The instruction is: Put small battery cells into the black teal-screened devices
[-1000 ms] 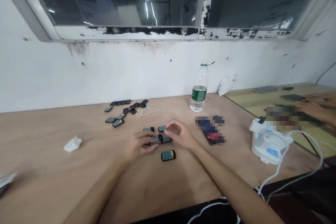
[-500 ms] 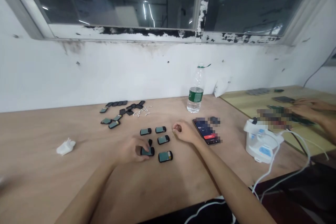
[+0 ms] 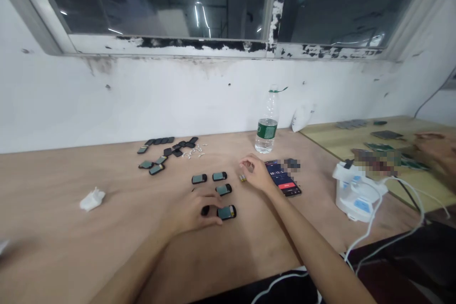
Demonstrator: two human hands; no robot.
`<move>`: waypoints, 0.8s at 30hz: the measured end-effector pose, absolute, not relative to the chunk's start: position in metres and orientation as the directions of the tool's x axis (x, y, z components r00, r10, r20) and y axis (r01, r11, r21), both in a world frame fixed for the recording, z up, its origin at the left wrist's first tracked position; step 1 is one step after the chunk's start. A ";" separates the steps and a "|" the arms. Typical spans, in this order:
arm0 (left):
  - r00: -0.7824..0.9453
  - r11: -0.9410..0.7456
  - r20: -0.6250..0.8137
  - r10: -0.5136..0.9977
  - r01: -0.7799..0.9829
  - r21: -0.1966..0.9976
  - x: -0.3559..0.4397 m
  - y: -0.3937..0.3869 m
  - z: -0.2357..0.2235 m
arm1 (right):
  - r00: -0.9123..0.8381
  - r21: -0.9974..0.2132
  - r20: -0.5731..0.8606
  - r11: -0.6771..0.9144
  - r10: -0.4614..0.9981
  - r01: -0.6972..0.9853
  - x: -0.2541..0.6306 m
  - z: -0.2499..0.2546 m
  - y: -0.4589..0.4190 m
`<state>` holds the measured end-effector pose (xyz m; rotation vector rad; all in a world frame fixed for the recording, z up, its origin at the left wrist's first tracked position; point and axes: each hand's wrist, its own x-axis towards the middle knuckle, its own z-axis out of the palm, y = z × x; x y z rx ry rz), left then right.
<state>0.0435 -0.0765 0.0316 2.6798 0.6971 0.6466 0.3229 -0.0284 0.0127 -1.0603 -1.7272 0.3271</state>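
Note:
Several small black devices with grey-green screens lie on the wooden table (image 3: 71,247). My left hand (image 3: 192,211) rests on the table with its fingers curled over one of them (image 3: 205,210), beside another with a yellow end (image 3: 227,212). Three more lie just beyond: (image 3: 199,179), (image 3: 219,176), (image 3: 223,189). My right hand (image 3: 255,174) hovers with its fingers pinched together beside a tiny yellowish part (image 3: 242,178) on the table; what it holds, if anything, I cannot make out.
A heap of the same devices (image 3: 162,152) and small white bits (image 3: 192,152) lies further back. A phone (image 3: 283,178), a water bottle (image 3: 266,126), a white charger with cables (image 3: 356,190) and a crumpled tissue (image 3: 91,198) are around. Another person's hand (image 3: 432,149) works at the far right.
My left hand slid its device nearer, next to the yellow-ended one. My right hand drew away from the cluster to the right, towards the phone and the tiny yellowish part.

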 end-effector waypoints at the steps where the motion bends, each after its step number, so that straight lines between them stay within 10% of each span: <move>1: 0.790 -0.853 0.359 0.497 0.371 0.366 0.049 -0.079 0.030 | -0.085 -0.657 0.621 0.577 0.779 0.486 0.321 0.014 -0.031; 15: 0.424 -0.805 0.720 0.550 0.499 0.321 0.025 -0.051 0.026 | -0.493 -0.881 0.357 0.461 0.794 0.104 0.289 0.024 -0.064; 24: 0.497 -0.859 0.725 0.476 0.440 0.262 0.035 -0.057 0.020 | -0.477 -0.866 0.391 0.490 0.787 0.098 0.272 0.013 -0.068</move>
